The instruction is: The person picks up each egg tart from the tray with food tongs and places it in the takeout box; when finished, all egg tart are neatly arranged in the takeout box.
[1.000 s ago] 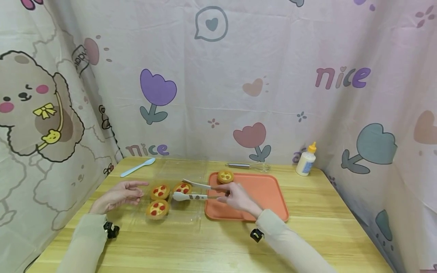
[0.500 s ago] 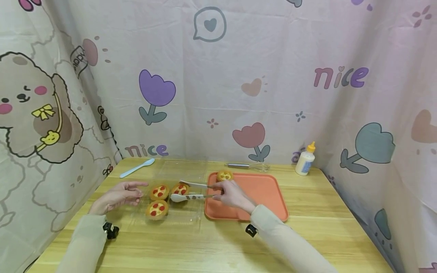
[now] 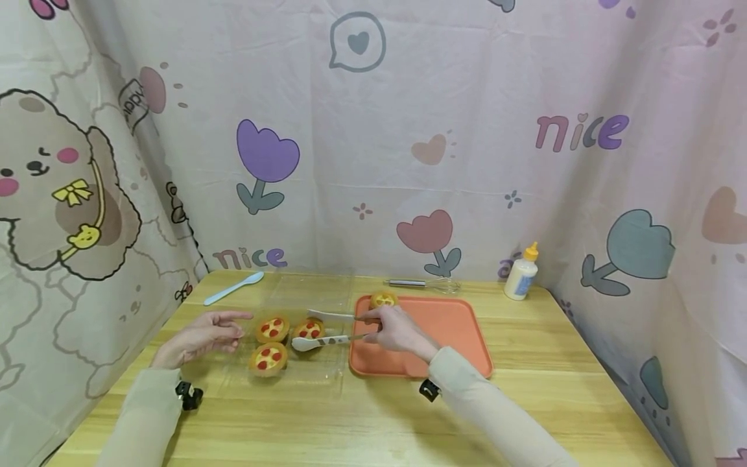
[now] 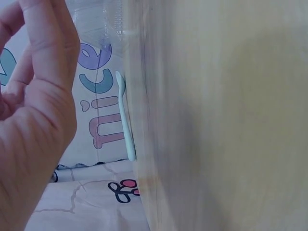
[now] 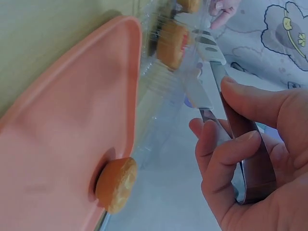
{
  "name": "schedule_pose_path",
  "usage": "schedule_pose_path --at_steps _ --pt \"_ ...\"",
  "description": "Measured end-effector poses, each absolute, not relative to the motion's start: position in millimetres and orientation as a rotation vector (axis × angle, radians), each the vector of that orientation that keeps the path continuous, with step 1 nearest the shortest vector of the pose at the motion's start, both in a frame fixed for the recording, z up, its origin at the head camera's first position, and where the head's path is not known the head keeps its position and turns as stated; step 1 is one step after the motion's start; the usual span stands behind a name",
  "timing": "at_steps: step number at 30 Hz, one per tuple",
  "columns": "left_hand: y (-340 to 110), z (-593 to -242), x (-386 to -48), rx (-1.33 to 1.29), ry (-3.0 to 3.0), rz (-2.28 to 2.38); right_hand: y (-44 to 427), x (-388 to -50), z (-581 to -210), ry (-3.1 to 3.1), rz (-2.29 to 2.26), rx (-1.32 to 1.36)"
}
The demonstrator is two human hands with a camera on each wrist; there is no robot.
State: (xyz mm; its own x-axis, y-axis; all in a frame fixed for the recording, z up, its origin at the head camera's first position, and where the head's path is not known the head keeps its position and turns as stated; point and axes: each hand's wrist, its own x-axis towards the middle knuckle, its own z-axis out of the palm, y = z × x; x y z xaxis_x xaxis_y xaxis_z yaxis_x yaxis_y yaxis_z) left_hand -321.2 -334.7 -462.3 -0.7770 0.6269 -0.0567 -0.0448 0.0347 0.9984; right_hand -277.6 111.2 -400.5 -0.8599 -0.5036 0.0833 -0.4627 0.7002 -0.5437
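My right hand [image 3: 398, 332] grips a pair of metal tongs [image 5: 259, 175] with white tips, thumb on one arm and fingers on the other. Its spread tips [image 3: 331, 341] lie at the far and near sides of a small toy pizza tart [image 3: 307, 328] with red topping; whether they touch it I cannot tell. That tart sits in a clear plastic box [image 3: 312, 373] beside two similar tarts, a back one [image 3: 272, 329] and a front one [image 3: 268, 358]. My left hand [image 3: 201, 337], fingers loosely extended, is at the box's left side, holding nothing.
Right of the box lies an orange tray [image 3: 443, 337], with a yellow-topped tart [image 3: 384, 299] at its back left corner. Behind are a light blue spoon [image 3: 233, 288], a whisk [image 3: 423, 284] and a yellow-capped white bottle [image 3: 522, 277]. The box's clear lid [image 3: 309, 288] stands open backward.
My right hand and the tongs have moved slightly left, bringing the tips further along the right-hand tart. The near tip has lowered a little in view. My left hand stays in place.
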Motion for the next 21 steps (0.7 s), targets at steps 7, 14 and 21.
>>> schedule_pose_path --at_steps 7,14,21 --pt "-334.3 -459.8 -319.9 0.586 1.8 1.814 111.9 -276.1 -394.4 2.865 -0.807 -0.76" --pt "-335.6 -461.7 -319.7 0.591 1.817 1.811 108.8 -276.6 -400.3 2.908 -0.773 -0.817" --pt "-336.9 -466.0 -323.2 0.607 1.839 1.806 104.9 -276.3 -409.9 2.928 -0.833 -0.833"
